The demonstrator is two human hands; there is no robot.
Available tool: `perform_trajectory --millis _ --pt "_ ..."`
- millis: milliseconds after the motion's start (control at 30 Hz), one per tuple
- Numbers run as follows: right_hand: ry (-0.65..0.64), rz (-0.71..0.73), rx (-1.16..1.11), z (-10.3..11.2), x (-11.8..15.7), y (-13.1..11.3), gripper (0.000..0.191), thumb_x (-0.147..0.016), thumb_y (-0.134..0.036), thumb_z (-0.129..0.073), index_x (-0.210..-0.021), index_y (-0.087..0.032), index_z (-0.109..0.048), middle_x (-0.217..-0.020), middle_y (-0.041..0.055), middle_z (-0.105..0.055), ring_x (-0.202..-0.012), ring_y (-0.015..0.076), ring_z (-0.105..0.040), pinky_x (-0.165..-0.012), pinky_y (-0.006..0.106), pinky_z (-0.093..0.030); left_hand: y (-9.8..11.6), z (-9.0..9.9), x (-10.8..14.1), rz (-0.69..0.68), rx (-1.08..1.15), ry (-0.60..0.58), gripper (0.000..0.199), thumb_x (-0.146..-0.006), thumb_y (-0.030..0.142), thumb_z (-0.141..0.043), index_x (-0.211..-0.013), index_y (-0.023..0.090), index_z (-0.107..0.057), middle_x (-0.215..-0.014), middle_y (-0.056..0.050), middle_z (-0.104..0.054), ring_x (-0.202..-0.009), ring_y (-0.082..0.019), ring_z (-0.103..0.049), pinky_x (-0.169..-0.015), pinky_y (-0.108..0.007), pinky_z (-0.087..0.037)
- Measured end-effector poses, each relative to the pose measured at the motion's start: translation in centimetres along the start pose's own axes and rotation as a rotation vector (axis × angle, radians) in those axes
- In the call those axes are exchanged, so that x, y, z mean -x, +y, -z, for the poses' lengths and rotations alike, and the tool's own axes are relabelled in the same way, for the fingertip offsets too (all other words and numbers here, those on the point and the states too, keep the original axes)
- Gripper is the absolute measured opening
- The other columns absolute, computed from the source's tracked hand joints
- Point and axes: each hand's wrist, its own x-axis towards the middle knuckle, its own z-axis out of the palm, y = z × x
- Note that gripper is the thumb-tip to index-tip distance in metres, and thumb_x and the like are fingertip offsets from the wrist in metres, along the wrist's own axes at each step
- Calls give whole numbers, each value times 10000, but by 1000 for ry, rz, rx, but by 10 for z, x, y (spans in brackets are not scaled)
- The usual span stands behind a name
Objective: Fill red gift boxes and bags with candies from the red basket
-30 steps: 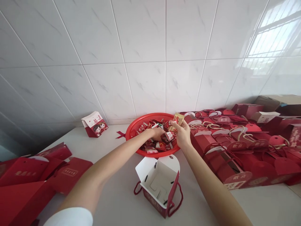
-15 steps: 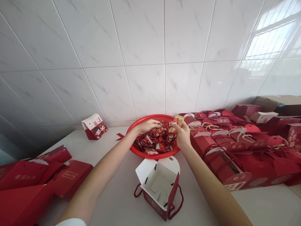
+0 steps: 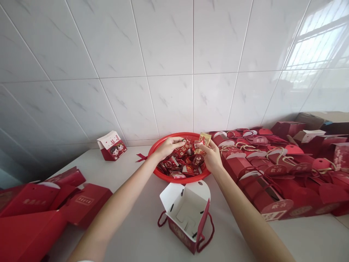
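A red plastic basket point(image 3: 182, 181) full of wrapped candies point(image 3: 174, 165) stands against the tiled wall. Over its left half, my left hand point(image 3: 169, 147) is closed, thumb and fingers pinching a red patterned candy packet point(image 3: 186, 146). My right hand point(image 3: 212, 156) is above the basket's right rim, its fingers closed round a gold candy packet point(image 3: 206, 138), with a small red and white wrapper beside it under the thumb. Nearer me sits an open gift box point(image 3: 181, 233), white inside with nothing in it, its flaps raised and dark red rope handles hanging at the sides.
Rows of red gift boxes point(image 3: 261, 182) with rope handles crowd the right side. More red boxes point(image 3: 87, 203) lie at the left front. One small printed box point(image 3: 112, 146) stands by the wall at the left. A cardboard carton point(image 3: 324, 118) is at the far right.
The whole view has shifted slightly, so things sit a little further right. My left hand has lifted its red packet slightly; the right still holds the gold one.
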Motion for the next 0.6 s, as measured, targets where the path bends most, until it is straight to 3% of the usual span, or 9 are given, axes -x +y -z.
perform_trajectory --millis 233,600 --pt "-143 -128 -14 -10 10 -11 393 -560 -271 -888 -909 -216 -715 -872 -6 -760 -758 161 -697 -676 273 -557 23 -12 18 -50 124 109 451 -634 551 -869 -877 180 -788 -981 -63 -782 -981 -268 -684 -941 -389 -489" --pt "-271 58 184 -20 28 -44 396 -608 -319 -874 -952 -200 -716 -883 12 -744 -749 171 -666 -689 303 -552 50 -12 46 -70 182 57 482 -661 465 -891 -1007 146 -786 -1036 -103 -782 -1003 -286 -700 -959 -427 -526"
